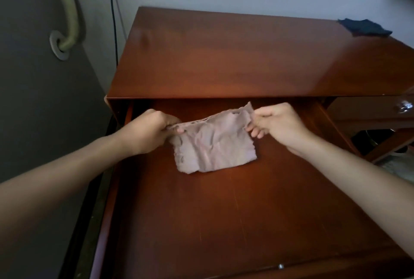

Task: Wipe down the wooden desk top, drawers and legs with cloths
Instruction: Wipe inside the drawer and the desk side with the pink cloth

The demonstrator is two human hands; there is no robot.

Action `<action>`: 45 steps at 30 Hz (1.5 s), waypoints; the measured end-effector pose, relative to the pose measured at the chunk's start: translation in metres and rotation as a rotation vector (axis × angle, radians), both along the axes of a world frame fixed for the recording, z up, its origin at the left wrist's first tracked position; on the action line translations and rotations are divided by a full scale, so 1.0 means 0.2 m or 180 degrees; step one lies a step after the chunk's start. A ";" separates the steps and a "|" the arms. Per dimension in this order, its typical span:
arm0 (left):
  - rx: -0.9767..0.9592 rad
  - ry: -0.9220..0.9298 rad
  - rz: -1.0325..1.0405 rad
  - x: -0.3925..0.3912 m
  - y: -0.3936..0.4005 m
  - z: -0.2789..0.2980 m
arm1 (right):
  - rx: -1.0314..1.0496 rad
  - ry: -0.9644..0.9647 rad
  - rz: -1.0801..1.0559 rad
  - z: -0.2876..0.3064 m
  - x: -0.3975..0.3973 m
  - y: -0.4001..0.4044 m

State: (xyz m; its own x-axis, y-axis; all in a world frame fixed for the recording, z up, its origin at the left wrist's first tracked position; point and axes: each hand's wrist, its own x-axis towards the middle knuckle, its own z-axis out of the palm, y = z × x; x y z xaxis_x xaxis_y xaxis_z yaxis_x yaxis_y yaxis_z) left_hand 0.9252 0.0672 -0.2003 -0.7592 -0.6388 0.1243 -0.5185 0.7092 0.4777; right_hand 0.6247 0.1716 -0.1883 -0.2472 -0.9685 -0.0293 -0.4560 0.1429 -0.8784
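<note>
A pale pink cloth (212, 142) is held over the floor of the pulled-out drawer (224, 211), which is taken here as the landmark. The cloth's upper edge is lifted toward the drawer's back end, just below the front edge of the worktop (235, 59), while its lower edge is seen against the drawer floor; whether it touches the wood cannot be told. The upper left corner of the cloth is pinched by the left hand (149, 131), whose fingers are curled round the fabric. The upper right corner is pinched by the right hand (280, 125), between thumb and curled fingers. The two hands are kept apart, with the cloth stretched between them.

Beyond the drawer, a dark cloth (365, 28) is laid on the far right corner of the worktop, well apart from the pink one. To the right of the drawer, a second drawer front with a shiny knob (404, 106) is seen. To the drawer's left, a black cable (114, 32) is hung down the wall from the sockets, and a beige hose (71, 10) is led into a round wall fitting.
</note>
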 end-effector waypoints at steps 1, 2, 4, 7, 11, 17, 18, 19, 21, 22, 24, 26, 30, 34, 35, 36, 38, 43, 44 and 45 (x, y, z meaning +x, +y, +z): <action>-0.0467 0.0087 -0.0189 0.01 0.00 0.02 | -0.0185 -0.0181 -0.0082 0.03 -0.03 0.00; -0.0927 0.0129 -0.0259 0.02 0.01 0.04 | -0.0447 -0.0283 -0.0111 0.06 -0.05 0.00; -0.1591 0.0225 -0.0305 0.01 0.04 0.11 | -0.1078 -0.0131 0.0002 0.14 -0.08 0.03; -0.1923 0.0509 -0.0424 0.01 0.04 0.20 | -0.1591 0.0376 0.0219 0.25 -0.13 0.09; -0.0978 0.0310 -0.0554 0.00 0.03 0.24 | -0.0967 0.0886 0.0628 0.23 -0.15 0.13; -0.0048 -0.0990 -0.0561 -0.21 0.20 -0.05 | 0.0171 0.1123 0.0530 0.10 -0.06 0.12; -0.0272 -0.1250 -0.0576 -0.24 0.21 -0.11 | 0.0251 0.1041 0.0438 0.09 -0.05 0.12; -0.0505 -0.1340 -0.0599 -0.26 0.21 -0.15 | 0.0317 0.0948 0.0364 0.08 -0.04 0.12; -0.0860 -0.1182 -0.0683 -0.28 0.22 -0.17 | 0.0351 0.0876 0.0244 0.05 -0.03 0.12; -0.0979 -0.1057 -0.0746 -0.29 0.21 -0.17 | 0.0316 0.0873 0.0178 0.05 -0.03 0.11; -0.1131 -0.0788 -0.0834 -0.29 0.19 -0.14 | 0.0233 0.0773 0.0053 0.04 -0.02 0.11; -0.1147 -0.0434 -0.0782 -0.27 0.15 -0.07 | 0.0048 0.0566 -0.0058 0.06 -0.03 0.08; -0.1877 0.0122 -0.0330 -0.23 0.05 0.17 | -0.0636 0.0287 -0.0208 0.17 -0.06 0.04; -0.2597 0.0456 -0.0214 -0.21 0.11 0.52 | -0.1499 -0.0238 -0.0149 0.38 -0.06 0.05; -0.2608 0.0555 -0.0346 -0.20 0.15 0.58 | -0.1600 -0.0244 -0.0037 0.42 -0.06 0.09; -0.2491 0.0617 -0.0538 -0.17 0.19 0.61 | -0.1616 -0.0174 0.0125 0.45 -0.07 0.15; -0.1983 0.0510 -0.1034 -0.13 0.29 0.60 | -0.1431 0.0111 0.0528 0.46 -0.10 0.27; -0.0623 -0.0493 -0.1757 -0.14 0.43 0.22 | -0.0005 0.2369 0.1859 0.17 -0.16 0.48; -0.0539 -0.0601 -0.1723 -0.15 0.42 0.13 | 0.0501 0.2917 0.2195 0.13 -0.16 0.50; -0.0691 -0.0649 -0.1667 -0.17 0.40 0.05 | 0.0861 0.3334 0.2396 0.09 -0.16 0.50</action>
State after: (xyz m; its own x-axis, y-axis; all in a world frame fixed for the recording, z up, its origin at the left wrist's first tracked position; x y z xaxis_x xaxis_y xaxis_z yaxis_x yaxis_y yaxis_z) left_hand 0.8921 0.1473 -0.1898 -0.9883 -0.1499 0.0288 -0.1399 0.9652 0.2210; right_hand 0.5922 0.2718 -0.1696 0.3224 -0.8721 -0.3681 -0.9432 -0.3289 -0.0469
